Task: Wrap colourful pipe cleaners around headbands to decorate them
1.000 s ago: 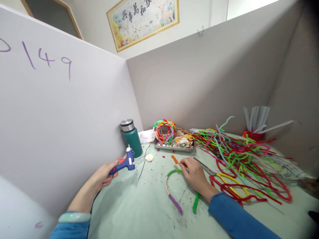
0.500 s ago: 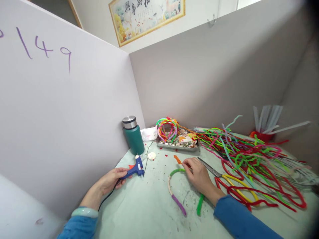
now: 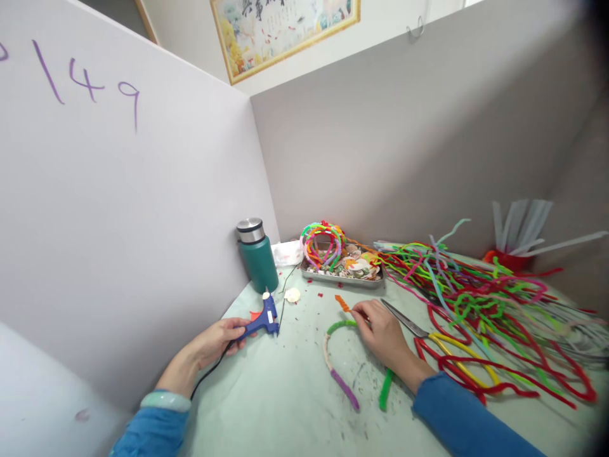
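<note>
My left hand (image 3: 219, 343) is closed round the handle of a blue hot glue gun (image 3: 262, 320), whose nozzle end points right and down over the table. A black cord runs back from it past my wrist. Between the fingertips of my right hand (image 3: 384, 331) is a small orange zigzag piece of pipe cleaner (image 3: 341, 303), its free end pointing up and left. Below that hand lies a headband (image 3: 345, 390) wrapped in green, pale pink and purple fuzzy stem; my hand and wrist hide part of its curve.
Scissors (image 3: 404, 319) with yellow handles lie right of my right hand, beside a large heap of pipe cleaners (image 3: 490, 304). Behind are a metal tray (image 3: 342, 279) with small pieces and finished headbands, a green bottle (image 3: 259, 263), and a red cup (image 3: 511, 259) of glue sticks.
The whole view has shifted slightly, so things appear a little further right and higher. Both hands keep their holds, with hardly any movement over the table.
</note>
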Tool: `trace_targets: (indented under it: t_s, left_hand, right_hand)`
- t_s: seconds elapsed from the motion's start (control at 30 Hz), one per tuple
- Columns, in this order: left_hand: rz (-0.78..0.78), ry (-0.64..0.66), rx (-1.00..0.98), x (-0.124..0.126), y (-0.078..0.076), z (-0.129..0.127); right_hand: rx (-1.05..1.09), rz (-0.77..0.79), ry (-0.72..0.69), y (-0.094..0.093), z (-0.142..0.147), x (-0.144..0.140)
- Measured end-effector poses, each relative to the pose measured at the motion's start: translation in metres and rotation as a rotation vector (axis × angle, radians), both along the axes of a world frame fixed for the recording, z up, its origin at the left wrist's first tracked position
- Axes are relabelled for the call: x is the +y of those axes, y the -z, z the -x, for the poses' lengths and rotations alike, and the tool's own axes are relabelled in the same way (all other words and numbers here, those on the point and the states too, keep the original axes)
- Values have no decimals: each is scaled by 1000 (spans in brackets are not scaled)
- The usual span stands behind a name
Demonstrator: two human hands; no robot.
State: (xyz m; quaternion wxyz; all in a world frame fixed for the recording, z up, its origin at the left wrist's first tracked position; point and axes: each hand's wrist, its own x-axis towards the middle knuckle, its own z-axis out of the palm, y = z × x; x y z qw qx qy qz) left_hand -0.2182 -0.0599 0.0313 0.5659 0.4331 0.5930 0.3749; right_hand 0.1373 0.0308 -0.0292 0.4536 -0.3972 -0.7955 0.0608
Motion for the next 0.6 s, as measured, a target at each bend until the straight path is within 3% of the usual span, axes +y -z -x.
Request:
trace_targets:
  t_s: [0.33,0.6]
  left_hand:
    - [25,-92,165,1,-5,-17]
    - [4,-51,264,-1,-11,-20]
  right_hand:
    - [18,-15,2,0,0,-2]
    - [15,-22,12,1,1,-1]
